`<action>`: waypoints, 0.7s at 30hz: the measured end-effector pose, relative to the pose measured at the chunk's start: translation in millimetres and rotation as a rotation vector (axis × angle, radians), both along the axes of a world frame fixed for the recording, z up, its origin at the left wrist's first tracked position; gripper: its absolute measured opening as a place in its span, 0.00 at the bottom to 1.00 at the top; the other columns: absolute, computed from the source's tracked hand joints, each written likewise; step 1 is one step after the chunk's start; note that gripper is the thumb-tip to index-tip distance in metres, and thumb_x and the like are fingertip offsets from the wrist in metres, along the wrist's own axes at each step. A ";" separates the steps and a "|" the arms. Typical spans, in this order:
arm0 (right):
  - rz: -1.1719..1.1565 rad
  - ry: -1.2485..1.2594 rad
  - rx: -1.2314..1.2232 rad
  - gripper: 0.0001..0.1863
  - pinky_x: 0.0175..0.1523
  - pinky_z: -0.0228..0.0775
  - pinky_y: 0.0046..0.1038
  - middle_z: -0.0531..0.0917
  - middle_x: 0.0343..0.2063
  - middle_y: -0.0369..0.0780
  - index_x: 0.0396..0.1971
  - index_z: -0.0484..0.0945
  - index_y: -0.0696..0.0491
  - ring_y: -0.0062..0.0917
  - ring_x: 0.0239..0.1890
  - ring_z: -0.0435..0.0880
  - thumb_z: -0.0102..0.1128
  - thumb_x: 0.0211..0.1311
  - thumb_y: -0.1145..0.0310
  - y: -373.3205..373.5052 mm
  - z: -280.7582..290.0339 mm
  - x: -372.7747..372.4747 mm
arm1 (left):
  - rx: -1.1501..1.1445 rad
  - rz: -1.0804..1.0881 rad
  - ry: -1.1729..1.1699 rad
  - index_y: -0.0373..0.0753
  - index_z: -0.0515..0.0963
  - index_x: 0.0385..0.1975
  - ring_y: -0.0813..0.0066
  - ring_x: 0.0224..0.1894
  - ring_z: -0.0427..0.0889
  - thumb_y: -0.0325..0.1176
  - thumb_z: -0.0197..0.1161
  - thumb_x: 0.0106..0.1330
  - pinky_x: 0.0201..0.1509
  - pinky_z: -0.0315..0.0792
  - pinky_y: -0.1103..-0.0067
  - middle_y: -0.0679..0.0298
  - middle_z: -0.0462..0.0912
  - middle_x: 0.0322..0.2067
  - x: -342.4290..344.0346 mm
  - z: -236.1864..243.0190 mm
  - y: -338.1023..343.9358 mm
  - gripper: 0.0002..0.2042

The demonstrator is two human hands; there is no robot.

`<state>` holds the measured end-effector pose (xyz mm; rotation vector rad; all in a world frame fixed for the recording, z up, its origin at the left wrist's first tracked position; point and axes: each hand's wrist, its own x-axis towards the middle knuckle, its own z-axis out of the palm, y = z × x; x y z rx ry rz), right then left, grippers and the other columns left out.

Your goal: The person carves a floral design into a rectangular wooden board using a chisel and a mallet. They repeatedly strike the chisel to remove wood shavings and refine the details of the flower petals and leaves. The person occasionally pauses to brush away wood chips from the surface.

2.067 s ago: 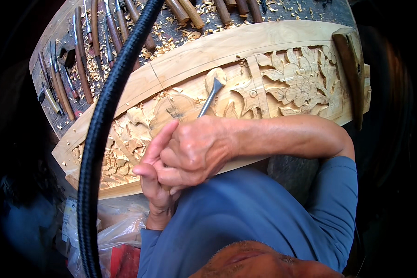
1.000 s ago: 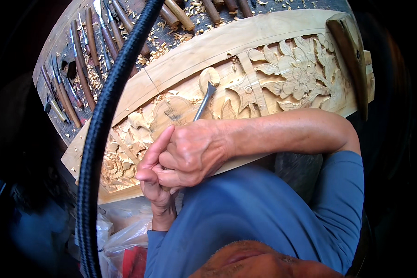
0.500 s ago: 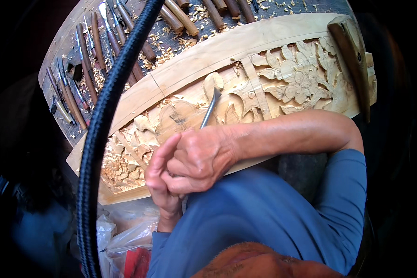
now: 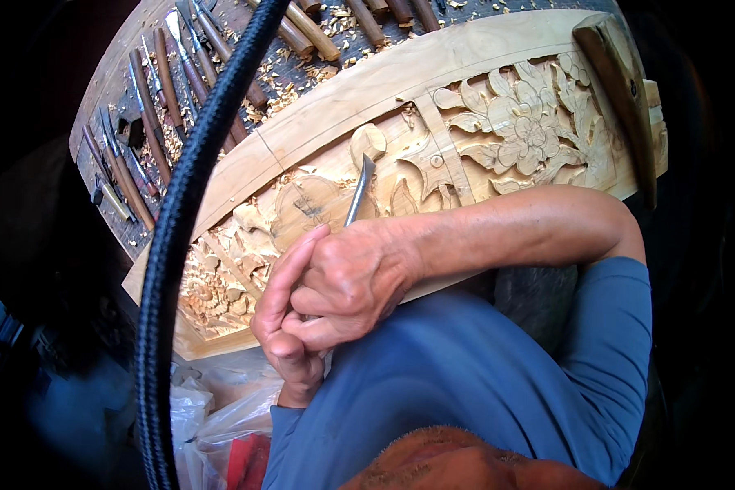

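My right hand (image 4: pixel 347 282) is closed in a fist around a carving chisel (image 4: pixel 358 193). Its steel blade comes out above the knuckles, and the handle is hidden inside my grip. The blade's tip meets the lower edge of a small raised disc (image 4: pixel 369 142) on a pale carved wooden panel (image 4: pixel 498 45). Pressed against the right fist from the left, my left hand (image 4: pixel 290 335) has one long finger lying along it. The left palm is hidden, though the hand appears to wrap the handle end. Leaves and flowers (image 4: pixel 527 135) stand in relief on the panel's right side.
Several carving tools (image 4: pixel 151 102) with wooden handles lie among shavings on the dark table (image 4: pixel 110 73) beyond the panel. A thick wooden bar (image 4: pixel 616 90) lies across the panel's right end. A black braided cable (image 4: pixel 189 196) crosses the left; a plastic bag (image 4: pixel 220 433) lies below.
The chisel tip has slipped slightly left along the disc's lower edge, both hands moving with it. The whole view has shifted a little. The grip looks the same.
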<state>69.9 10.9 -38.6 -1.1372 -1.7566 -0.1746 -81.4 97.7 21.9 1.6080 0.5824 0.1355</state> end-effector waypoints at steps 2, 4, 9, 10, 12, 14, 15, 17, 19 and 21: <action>-0.002 0.004 -0.032 0.09 0.21 0.70 0.28 0.75 0.19 0.35 0.31 0.75 0.55 0.23 0.18 0.79 0.64 0.59 0.67 0.9 -3.0 -2.3 | 0.127 -0.051 -0.031 0.24 0.76 0.68 0.45 0.71 0.76 0.83 0.31 0.73 0.80 0.64 0.55 0.35 0.79 0.66 -5.0 -10.1 9.9 0.59; 0.007 0.012 -0.075 0.09 0.22 0.71 0.30 0.77 0.20 0.37 0.33 0.77 0.56 0.25 0.19 0.81 0.64 0.60 0.67 1.5 -5.2 -3.5 | 0.219 -0.074 -0.049 0.25 0.80 0.65 0.46 0.69 0.78 0.81 0.30 0.75 0.77 0.66 0.55 0.37 0.82 0.62 -4.2 -16.9 17.8 0.57; 0.005 0.117 -0.162 0.10 0.23 0.74 0.34 0.79 0.22 0.40 0.37 0.80 0.59 0.30 0.21 0.82 0.64 0.60 0.69 4.5 -12.5 -6.5 | 0.241 -0.079 -0.054 0.26 0.85 0.58 0.47 0.63 0.83 0.77 0.31 0.78 0.72 0.72 0.57 0.41 0.88 0.57 9.0 -24.3 30.3 0.53; 0.007 0.113 -0.175 0.10 0.23 0.75 0.34 0.79 0.22 0.40 0.37 0.80 0.60 0.30 0.21 0.83 0.64 0.60 0.69 5.0 -12.4 -6.3 | 0.240 -0.068 -0.049 0.26 0.85 0.59 0.48 0.62 0.84 0.77 0.32 0.78 0.71 0.73 0.57 0.40 0.88 0.57 8.1 -24.8 31.6 0.52; 0.010 0.105 -0.200 0.11 0.23 0.75 0.35 0.79 0.22 0.41 0.37 0.79 0.60 0.32 0.21 0.83 0.64 0.60 0.69 5.4 -12.2 -5.3 | 0.239 -0.046 -0.039 0.26 0.85 0.59 0.49 0.60 0.85 0.77 0.34 0.79 0.70 0.75 0.58 0.40 0.88 0.57 5.4 -26.9 32.9 0.52; -0.012 0.020 -0.264 0.12 0.22 0.74 0.35 0.77 0.21 0.41 0.37 0.78 0.61 0.31 0.21 0.83 0.64 0.59 0.68 5.0 -9.3 0.2 | 0.143 0.067 -0.046 0.25 0.83 0.61 0.51 0.60 0.86 0.76 0.35 0.79 0.70 0.76 0.59 0.40 0.88 0.56 -2.1 -40.7 32.3 0.51; -0.024 -0.023 -0.295 0.12 0.22 0.74 0.35 0.76 0.20 0.40 0.36 0.78 0.61 0.31 0.21 0.84 0.64 0.59 0.67 4.3 -7.7 2.3 | 0.095 0.123 -0.050 0.24 0.82 0.61 0.52 0.60 0.86 0.75 0.35 0.79 0.70 0.76 0.59 0.40 0.88 0.56 -4.5 -44.7 31.8 0.51; -0.035 -0.055 -0.233 0.13 0.21 0.72 0.33 0.74 0.19 0.38 0.35 0.76 0.60 0.30 0.19 0.83 0.63 0.58 0.66 3.5 -9.4 0.3 | 0.051 0.152 -0.030 0.22 0.78 0.65 0.52 0.62 0.85 0.79 0.40 0.75 0.72 0.75 0.60 0.41 0.87 0.58 -2.3 -40.1 26.9 0.54; -0.036 -0.088 -0.156 0.12 0.21 0.70 0.32 0.73 0.18 0.36 0.33 0.75 0.59 0.27 0.18 0.81 0.63 0.58 0.65 2.0 -8.2 -0.9 | 0.029 0.135 -0.047 0.22 0.77 0.66 0.51 0.64 0.85 0.81 0.44 0.72 0.73 0.75 0.60 0.41 0.86 0.59 -3.8 -32.5 21.5 0.55; -0.030 -0.121 -0.065 0.12 0.20 0.67 0.30 0.71 0.17 0.34 0.32 0.74 0.57 0.25 0.17 0.79 0.63 0.58 0.64 -1.0 -4.4 -0.8 | -0.018 0.173 -0.004 0.23 0.74 0.70 0.51 0.68 0.82 0.88 0.48 0.61 0.76 0.72 0.59 0.41 0.82 0.64 -6.2 -18.9 7.0 0.63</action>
